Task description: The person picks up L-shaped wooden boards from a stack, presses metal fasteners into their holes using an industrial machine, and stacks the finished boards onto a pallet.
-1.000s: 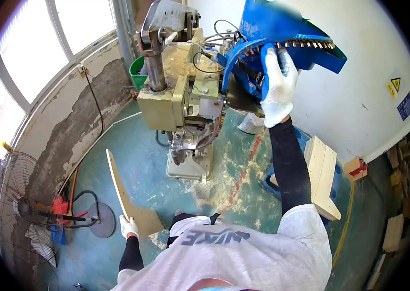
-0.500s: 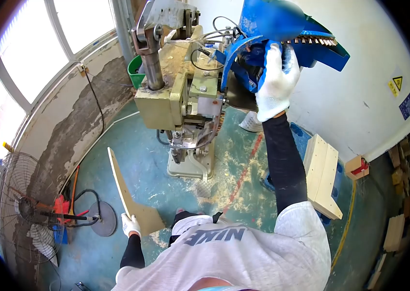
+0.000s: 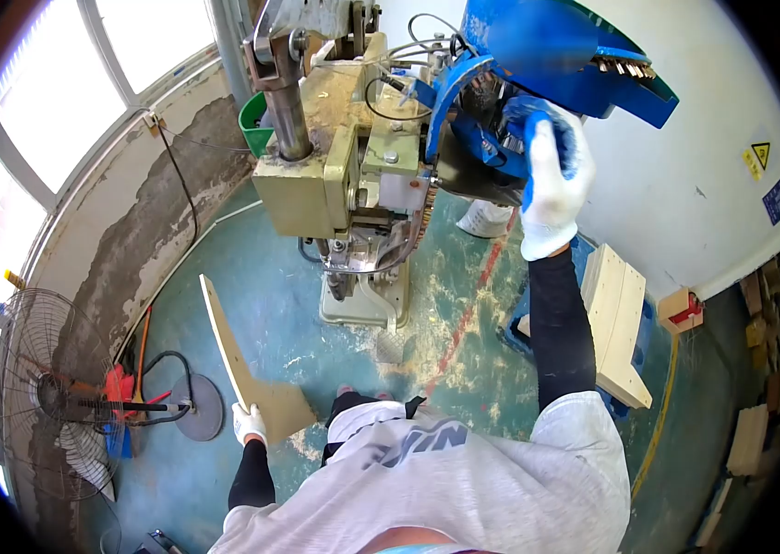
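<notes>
My left hand [image 3: 249, 423], in a white glove, is closed on the edge of a pale wooden board [image 3: 235, 355] held low at my left side. My right hand [image 3: 552, 180], in a white glove with blue-coated fingers, is at the opening of the blue metal feeder bowl [image 3: 538, 42] on the machine. Its fingers are curled, with their tips partly hidden. Small shiny metal pieces [image 3: 512, 143] show inside the opening beside them; whether any are in my grip I cannot make out. The olive-green press machine [image 3: 302, 198] stands to the left of that hand.
A floor fan [image 3: 48, 397] stands at the left by the windows. Several stacked pale wooden pieces [image 3: 613, 319] lie at the right near a cardboard box [image 3: 681, 309]. A white sack [image 3: 484, 219] sits behind the machine, and sawdust covers parts of the green floor [image 3: 445, 305].
My right hand has moved right and slightly down, back from inside the feeder opening, exposing metal pieces there. The left hand still holds the board nearly unmoved.
</notes>
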`<control>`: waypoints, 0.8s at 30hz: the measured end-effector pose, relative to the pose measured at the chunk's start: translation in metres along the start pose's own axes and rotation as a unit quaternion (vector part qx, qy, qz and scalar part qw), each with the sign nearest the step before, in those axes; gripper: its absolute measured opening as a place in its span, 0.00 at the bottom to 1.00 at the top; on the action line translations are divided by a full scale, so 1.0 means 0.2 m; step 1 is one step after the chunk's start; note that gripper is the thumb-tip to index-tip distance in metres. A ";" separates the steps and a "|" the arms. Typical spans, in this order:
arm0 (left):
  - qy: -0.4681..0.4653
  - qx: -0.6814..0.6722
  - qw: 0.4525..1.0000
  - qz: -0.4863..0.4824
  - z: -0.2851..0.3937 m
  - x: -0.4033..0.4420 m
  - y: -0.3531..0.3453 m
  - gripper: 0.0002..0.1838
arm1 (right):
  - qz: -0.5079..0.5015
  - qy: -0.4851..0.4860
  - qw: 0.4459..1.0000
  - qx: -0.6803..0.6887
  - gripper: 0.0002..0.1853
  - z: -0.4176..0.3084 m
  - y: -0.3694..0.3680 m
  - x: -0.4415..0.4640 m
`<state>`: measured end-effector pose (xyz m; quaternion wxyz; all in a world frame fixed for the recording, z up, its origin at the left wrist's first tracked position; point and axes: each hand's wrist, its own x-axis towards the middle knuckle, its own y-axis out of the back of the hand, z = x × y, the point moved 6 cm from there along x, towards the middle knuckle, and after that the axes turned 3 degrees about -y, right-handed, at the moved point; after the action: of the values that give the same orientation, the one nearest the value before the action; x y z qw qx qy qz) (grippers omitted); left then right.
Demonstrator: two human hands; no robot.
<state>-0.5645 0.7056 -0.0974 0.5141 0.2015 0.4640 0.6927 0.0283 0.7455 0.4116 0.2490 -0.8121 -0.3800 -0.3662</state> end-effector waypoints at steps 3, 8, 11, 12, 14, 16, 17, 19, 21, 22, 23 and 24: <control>0.025 -0.035 0.999 -0.007 -0.04 0.04 -0.07 0.14 | 0.043 0.057 0.997 -0.010 0.12 0.00 0.08 -0.06; 0.043 -0.048 0.998 -0.011 -0.16 0.15 -0.14 0.13 | 0.127 0.115 0.985 -0.028 0.12 0.02 0.26 -0.31; 0.026 -0.106 0.993 -0.049 -0.17 0.27 -0.13 0.15 | 0.183 0.028 0.979 -0.081 0.09 0.14 0.41 -0.58; 0.044 -0.159 0.984 -0.070 -0.20 0.34 -0.15 0.16 | 0.168 -0.026 0.979 -0.115 0.08 0.20 0.48 -0.69; 0.056 -0.257 0.961 -0.080 -0.13 0.42 -0.18 0.17 | 0.124 -0.130 0.971 -0.160 0.06 0.31 0.58 -0.89; 0.062 -0.345 0.930 -0.109 -0.06 0.36 -0.14 0.16 | 0.085 -0.226 0.931 -0.272 0.05 0.41 0.72 -1.14; 0.064 -0.393 0.908 -0.128 0.05 0.30 -0.15 0.16 | 0.065 -0.278 0.905 -0.316 0.07 0.44 0.79 -1.26; 0.071 -0.428 0.885 -0.167 0.14 0.13 -0.13 0.19 | 0.091 -0.407 0.878 -0.235 0.09 0.48 0.89 -1.50; 0.136 -0.467 0.836 -0.254 0.23 -0.11 -0.17 0.21 | 0.065 -0.531 0.815 -0.222 0.13 0.57 1.03 -1.82; 0.155 -0.451 0.828 -0.295 0.33 -0.27 -0.18 0.21 | 0.047 -0.565 0.792 -0.226 0.15 0.55 1.08 -1.94; 0.173 -0.434 0.819 -0.332 0.42 -0.40 -0.21 0.22 | 0.028 -0.598 0.768 -0.226 0.18 0.53 1.14 -2.05; 0.173 -0.433 0.809 -0.358 0.43 -0.47 -0.31 0.20 | -0.002 -0.639 0.735 -0.226 0.18 0.52 1.20 -2.18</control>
<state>-0.4303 0.6611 -0.0893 0.6711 -0.3452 0.2368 0.6118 0.0689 0.4864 -0.0227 -0.2438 -0.8868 -0.3572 0.1633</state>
